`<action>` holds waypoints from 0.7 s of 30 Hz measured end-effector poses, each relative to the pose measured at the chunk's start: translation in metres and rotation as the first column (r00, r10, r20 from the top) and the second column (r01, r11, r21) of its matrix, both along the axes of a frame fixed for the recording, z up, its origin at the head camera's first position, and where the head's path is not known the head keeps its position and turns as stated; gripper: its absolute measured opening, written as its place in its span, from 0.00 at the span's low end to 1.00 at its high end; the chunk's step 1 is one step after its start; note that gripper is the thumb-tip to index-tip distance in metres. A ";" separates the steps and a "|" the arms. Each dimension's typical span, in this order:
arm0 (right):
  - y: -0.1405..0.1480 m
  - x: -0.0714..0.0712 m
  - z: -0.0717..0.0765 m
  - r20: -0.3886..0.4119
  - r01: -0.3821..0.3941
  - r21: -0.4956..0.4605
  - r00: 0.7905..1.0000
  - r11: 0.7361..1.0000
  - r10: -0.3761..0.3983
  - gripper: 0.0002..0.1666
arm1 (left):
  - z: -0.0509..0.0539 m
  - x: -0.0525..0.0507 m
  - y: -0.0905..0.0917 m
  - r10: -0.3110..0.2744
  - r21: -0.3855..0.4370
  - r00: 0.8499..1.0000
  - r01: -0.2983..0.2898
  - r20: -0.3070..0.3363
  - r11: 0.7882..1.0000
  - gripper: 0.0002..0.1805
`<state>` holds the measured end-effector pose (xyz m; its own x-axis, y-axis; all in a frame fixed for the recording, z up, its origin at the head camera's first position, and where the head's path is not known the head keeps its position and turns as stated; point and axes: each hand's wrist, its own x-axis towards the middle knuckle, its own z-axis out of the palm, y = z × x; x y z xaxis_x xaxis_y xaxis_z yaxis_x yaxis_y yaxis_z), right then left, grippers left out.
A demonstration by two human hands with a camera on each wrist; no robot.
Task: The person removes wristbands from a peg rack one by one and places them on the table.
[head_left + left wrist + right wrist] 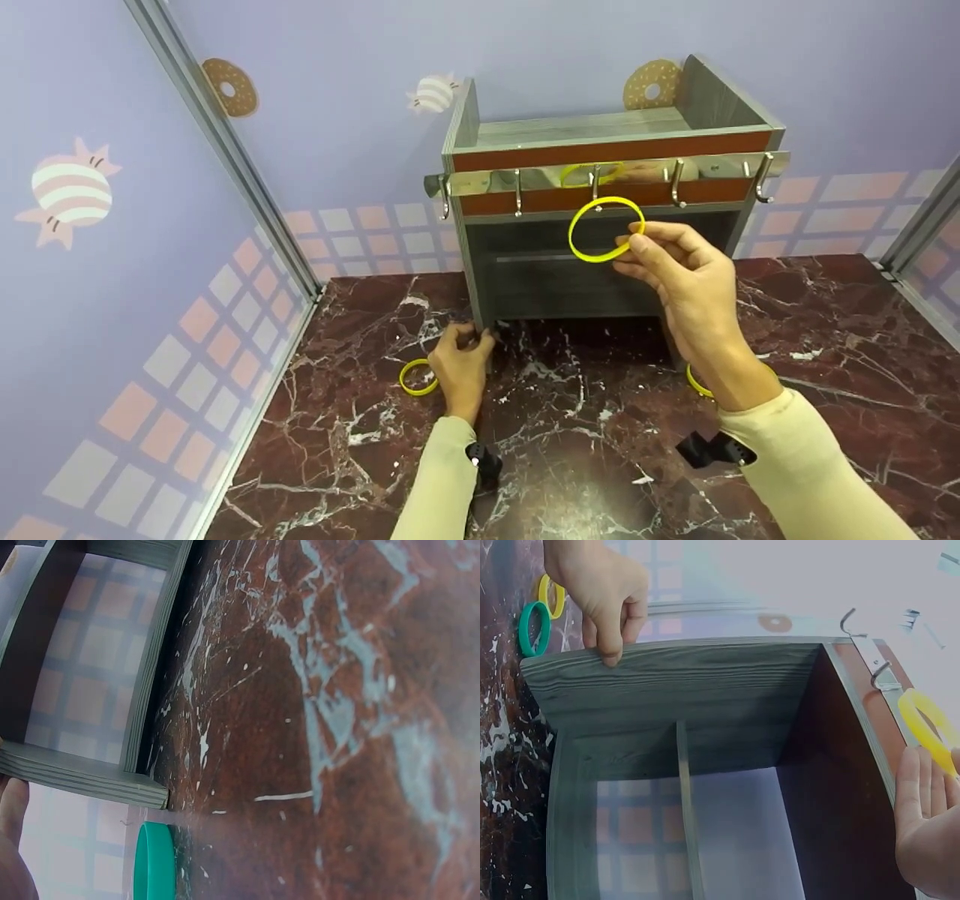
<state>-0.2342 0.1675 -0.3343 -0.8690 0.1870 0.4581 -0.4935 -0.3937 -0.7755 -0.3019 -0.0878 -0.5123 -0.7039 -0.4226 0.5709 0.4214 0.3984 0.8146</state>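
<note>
With thumb and fingertips, my right hand (694, 289) pinches a yellow wristband (572, 238), held up just in front of the middle hooks of a metal hook rail (491, 182). The rail runs across the front of a grey wooden shelf unit (739, 105). Low on the unit's left side, my left hand (459, 371) grips the edge of the side panel, as the right wrist view shows with the hand (604, 596) over that edge. Another yellow wristband (403, 384) lies beside the left hand. A green wristband (159, 862) stands near the panel's foot in the left wrist view.
A further yellow wristband (695, 384) lies partly hidden behind the right forearm. The dark red marbled table (570, 465) bears the unit. Patterned panels (135, 300) with metal posts (225, 142) enclose the left and back.
</note>
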 end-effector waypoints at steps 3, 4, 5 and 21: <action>0.002 0.004 -0.001 0.006 0.007 0.005 1.000 1.000 -0.007 0.10 | 0.000 0.000 0.000 0.001 0.000 1.000 -0.001 -0.003 1.000 0.08; 0.003 0.005 -0.002 0.007 0.007 0.005 1.000 1.000 -0.007 0.10 | 0.000 0.000 -0.001 0.003 -0.003 1.000 -0.003 -0.004 1.000 0.07; 0.003 0.006 -0.003 0.008 0.006 0.002 1.000 1.000 -0.006 0.10 | -0.001 0.000 -0.001 0.005 -0.005 1.000 -0.005 -0.006 1.000 0.07; 0.026 0.019 -0.020 0.033 0.042 -0.036 0.999 0.998 -0.041 0.10 | -0.002 0.000 0.000 0.023 0.002 1.000 -0.023 -0.006 1.000 0.08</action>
<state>-0.2157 0.1935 -0.3538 -0.8742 0.2393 0.4225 -0.4853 -0.4016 -0.7767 -0.3022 -0.0880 -0.5145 -0.6907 -0.4402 0.5738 0.4167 0.4062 0.8132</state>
